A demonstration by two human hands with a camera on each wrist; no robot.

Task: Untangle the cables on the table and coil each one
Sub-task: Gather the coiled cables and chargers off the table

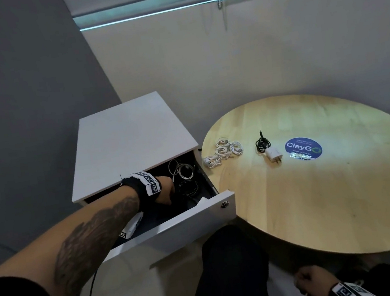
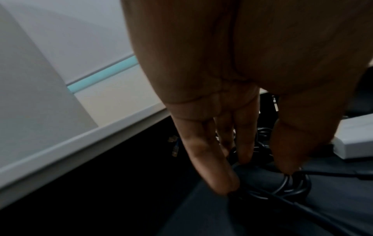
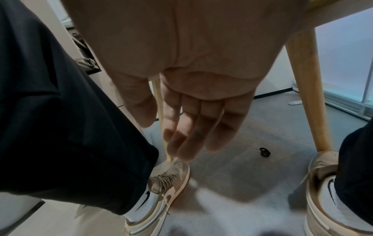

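The left hand (image 1: 164, 186) reaches down into the open drawer (image 1: 186, 220) of a white cabinet (image 1: 128, 142) beside the table. In the left wrist view its fingers (image 2: 210, 159) point downward, and fingertips and thumb close on a black cable (image 2: 290, 186) lying coiled on the drawer's dark floor; the picture is dim and blurred, so it looks like a pinch on the loops, though it may be only a touch. More cables lie in the drawer past the hand: a pale tangle (image 1: 181, 168) toward the back and a dark coil (image 1: 189, 187) just in front of it. A white box (image 1: 132, 228) sits in the drawer under the forearm. The right hand (image 3: 181, 99) hangs low beside the person's leg, below the table's edge, with fingers loose and slightly apart, holding nothing. On the round wooden table (image 1: 320, 193), near its left edge, a cluster of white coiled cables (image 1: 223, 152) lies together; a little to the right, a black coil (image 1: 262, 143) touches a white charger (image 1: 273, 155), beside a blue sticker (image 1: 303, 149). On the floor under the table, a small black loop (image 3: 264, 152) lies between the shoes (image 3: 167, 185).
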